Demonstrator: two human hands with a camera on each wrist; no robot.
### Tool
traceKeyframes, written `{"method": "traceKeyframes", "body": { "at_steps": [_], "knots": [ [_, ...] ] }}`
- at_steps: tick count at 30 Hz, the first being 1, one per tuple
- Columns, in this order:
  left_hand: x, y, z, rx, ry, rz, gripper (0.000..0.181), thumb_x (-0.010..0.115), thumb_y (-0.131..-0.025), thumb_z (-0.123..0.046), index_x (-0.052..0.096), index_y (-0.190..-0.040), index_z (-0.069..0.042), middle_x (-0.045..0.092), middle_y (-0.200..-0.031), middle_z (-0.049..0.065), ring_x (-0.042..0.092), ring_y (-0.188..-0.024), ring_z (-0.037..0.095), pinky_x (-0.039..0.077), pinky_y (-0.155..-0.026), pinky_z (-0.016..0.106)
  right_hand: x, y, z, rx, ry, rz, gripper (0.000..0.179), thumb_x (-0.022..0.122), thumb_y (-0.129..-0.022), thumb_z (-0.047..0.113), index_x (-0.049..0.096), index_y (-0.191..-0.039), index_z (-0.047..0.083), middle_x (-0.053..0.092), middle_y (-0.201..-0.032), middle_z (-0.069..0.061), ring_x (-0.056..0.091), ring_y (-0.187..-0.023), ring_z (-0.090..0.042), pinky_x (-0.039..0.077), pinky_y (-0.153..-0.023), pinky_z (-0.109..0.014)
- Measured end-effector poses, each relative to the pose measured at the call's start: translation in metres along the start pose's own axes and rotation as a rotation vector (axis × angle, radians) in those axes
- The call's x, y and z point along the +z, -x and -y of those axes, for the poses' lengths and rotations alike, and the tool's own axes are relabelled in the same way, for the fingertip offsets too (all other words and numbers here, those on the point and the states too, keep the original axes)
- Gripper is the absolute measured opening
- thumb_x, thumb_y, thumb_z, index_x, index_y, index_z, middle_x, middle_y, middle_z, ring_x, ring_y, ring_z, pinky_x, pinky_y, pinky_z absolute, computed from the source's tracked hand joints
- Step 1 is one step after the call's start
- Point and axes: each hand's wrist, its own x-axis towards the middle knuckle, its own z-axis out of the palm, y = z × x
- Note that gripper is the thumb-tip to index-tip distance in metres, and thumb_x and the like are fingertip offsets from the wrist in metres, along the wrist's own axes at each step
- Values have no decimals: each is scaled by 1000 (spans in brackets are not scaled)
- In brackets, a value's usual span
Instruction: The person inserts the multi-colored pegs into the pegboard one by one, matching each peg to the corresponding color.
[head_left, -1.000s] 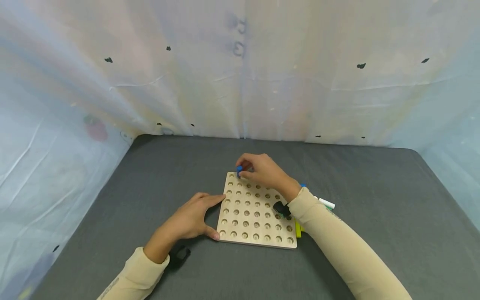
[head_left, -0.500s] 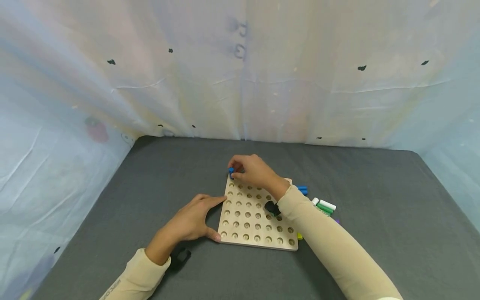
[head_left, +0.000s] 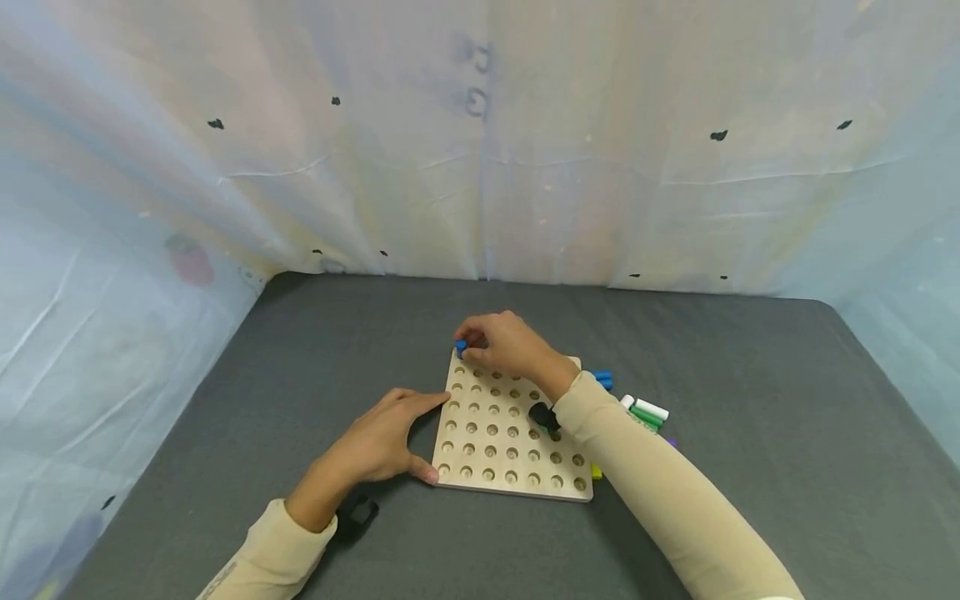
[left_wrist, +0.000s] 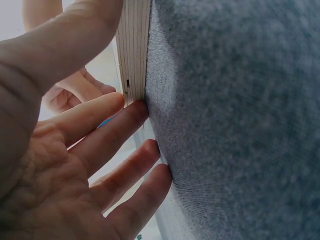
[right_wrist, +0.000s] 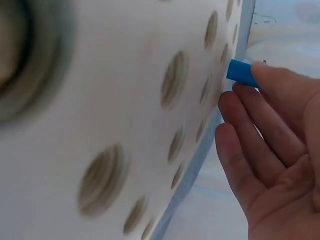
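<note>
A square wooden board [head_left: 491, 432] with rows of round holes lies on the dark cloth in the head view. My right hand [head_left: 513, 343] is over its far left corner, pinching a blue peg [head_left: 461, 346] between thumb and finger. The right wrist view shows that blue peg [right_wrist: 242, 74] as a short cylinder close to the board's holed face; whether its end is inside a hole cannot be told. My left hand [head_left: 380, 435] rests with spread fingers against the board's left side, thumb at the near corner. In the left wrist view its fingers [left_wrist: 112, 137] are straight, two touching the board's edge.
Right of the board lie more blue pegs [head_left: 603, 378], green pegs [head_left: 647, 416] and white pegs [head_left: 653, 409]. A yellow piece [head_left: 596, 472] and a purple one [head_left: 671, 442] are partly hidden by the right sleeve. A pale curtain [head_left: 555, 167] stands behind the table.
My right hand has moved left with the blue peg to the board's far left corner, and the peg sits slightly lower than half a second ago. The left hand stays at the board's side.
</note>
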Motion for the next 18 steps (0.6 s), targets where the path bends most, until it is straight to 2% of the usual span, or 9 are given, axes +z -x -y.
{"method": "traceKeyframes", "body": {
  "at_steps": [3, 7, 14, 18],
  "knots": [
    [0, 1, 0, -4, -3, -2, 104, 94, -59, -37, 46, -150, -27, 53, -146, 2, 42, -139, 26, 46, -102, 55, -6, 9, -1, -17, -2, 15, 36, 67, -97, 22, 64, -132, 15, 71, -121, -4, 69, -108, -17, 56, -87, -30],
    [1, 2, -1, -1, -2, -13, 104, 94, -58, -38, 46, -150, -27, 54, -145, 3, 43, -138, 26, 46, -102, 54, -22, 35, -13, -31, 16, -5, 35, 67, -97, 23, 65, -130, 13, 70, -124, -3, 67, -113, -19, 55, -94, -38],
    [2, 1, -4, -11, -17, -24, 105, 94, -57, -38, 46, -150, -28, 54, -145, 2, 43, -138, 24, 47, -101, 54, -58, 92, -54, 91, 88, -14, 30, 69, -95, 24, 68, -124, 16, 72, -116, 0, 68, -106, -18, 55, -92, -43],
    [4, 1, -5, -28, -17, -17, 105, 94, -57, -38, 46, -150, -29, 53, -146, 2, 44, -137, 24, 46, -99, 58, -69, 115, -76, 144, 131, 8, 25, 70, -94, 19, 70, -119, 14, 73, -110, 0, 68, -101, -19, 55, -89, -44]
  ]
}}
